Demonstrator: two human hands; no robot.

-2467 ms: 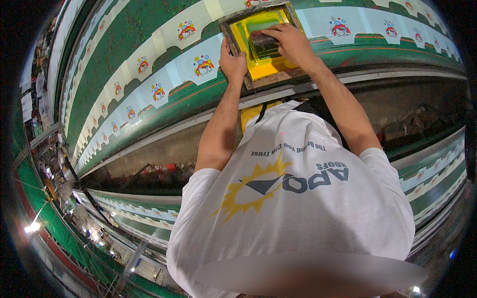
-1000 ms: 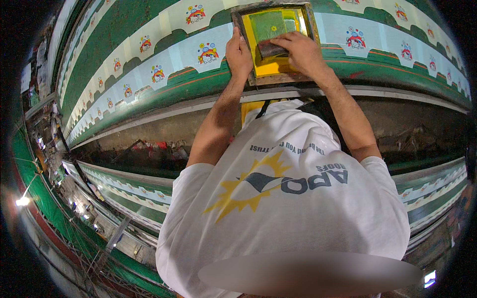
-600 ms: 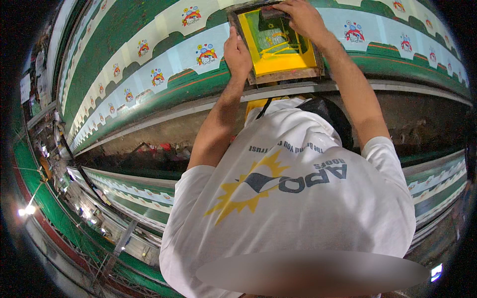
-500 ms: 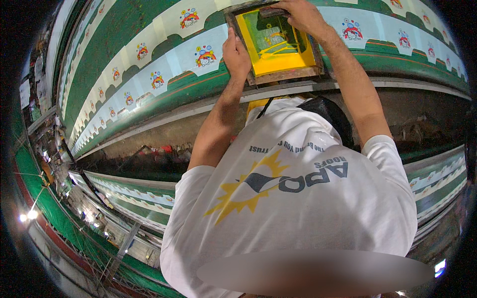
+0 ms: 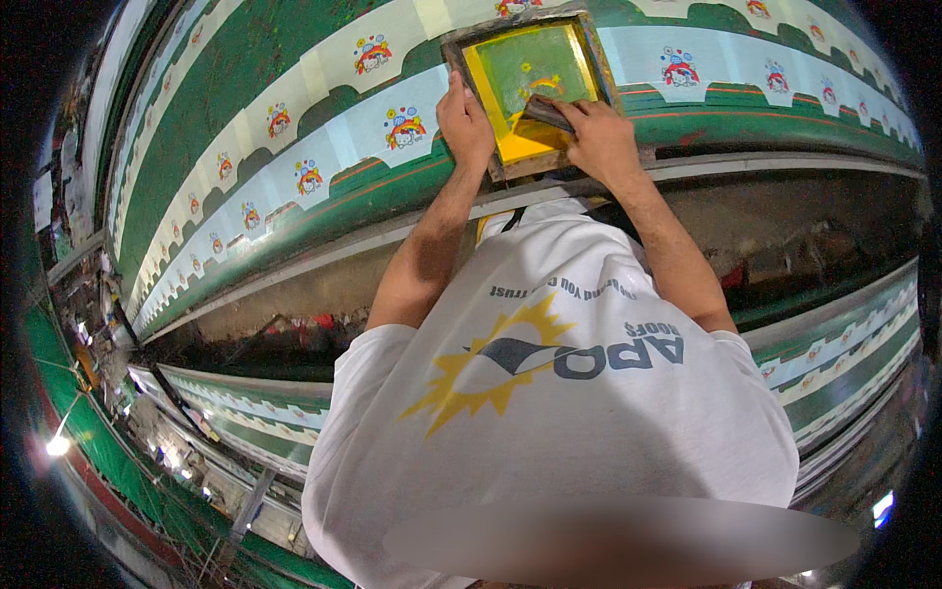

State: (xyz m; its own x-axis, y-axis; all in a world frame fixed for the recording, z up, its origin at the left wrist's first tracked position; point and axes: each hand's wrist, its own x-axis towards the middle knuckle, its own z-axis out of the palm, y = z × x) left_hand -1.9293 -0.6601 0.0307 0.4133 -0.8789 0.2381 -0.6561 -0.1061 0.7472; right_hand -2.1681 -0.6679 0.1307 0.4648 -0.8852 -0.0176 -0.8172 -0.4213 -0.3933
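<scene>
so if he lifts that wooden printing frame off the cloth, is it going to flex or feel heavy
The printing frame probably stays stiff: its border looks like solid wood. It is likely light for its size, since the yellow middle is only thin mesh. That mesh may be delicate and wet with ink where the right hand holds the squeegee, so the left hand grips the edge.

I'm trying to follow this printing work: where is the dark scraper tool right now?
In the head view, the squeegee lies inside the yellow screen frame, top centre, under the right hand, while the left hand presses the frame's left edge.
</scene>
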